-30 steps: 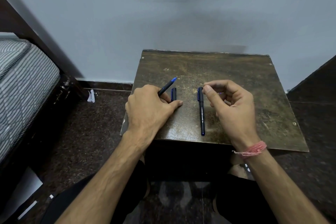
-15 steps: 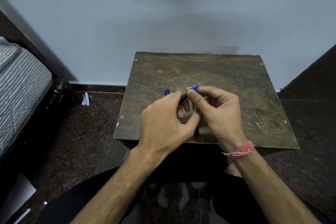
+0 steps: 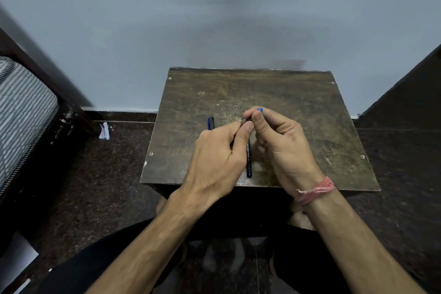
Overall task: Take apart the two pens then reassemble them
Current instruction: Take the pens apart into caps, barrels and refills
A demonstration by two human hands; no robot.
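Nearest the camera, both forearms reach forward over the person's knees, so the hands meet above the middle of the surface (image 3: 298, 112), where any part that slips free would land on the board and not on the floor.

The left hand (image 3: 214, 157) is curled round the body of the uncapped pen (image 3: 260, 110), thumb laid along it, which looks like a bracing grip: it keeps the barrel from turning. The right hand (image 3: 284, 143), with a pink thread at the wrist (image 3: 315, 191), pinches the blue tip end between thumb and forefinger, the natural hold for unscrewing or pulling out the front section. Only the blue tip shows; the rest of that pen is hidden by the fingers, so whether any part has come loose cannot be told.

Under and between the hands the second pen (image 3: 248, 160) lies capped on the surface, running near to far, parked within reach and seemingly not yet taken apart.

Just beyond the left hand's knuckles a dark cap (image 3: 211, 122) rests on the surface, set aside close by for refitting.

Farther off, the wall (image 3: 214, 19) closes the view.
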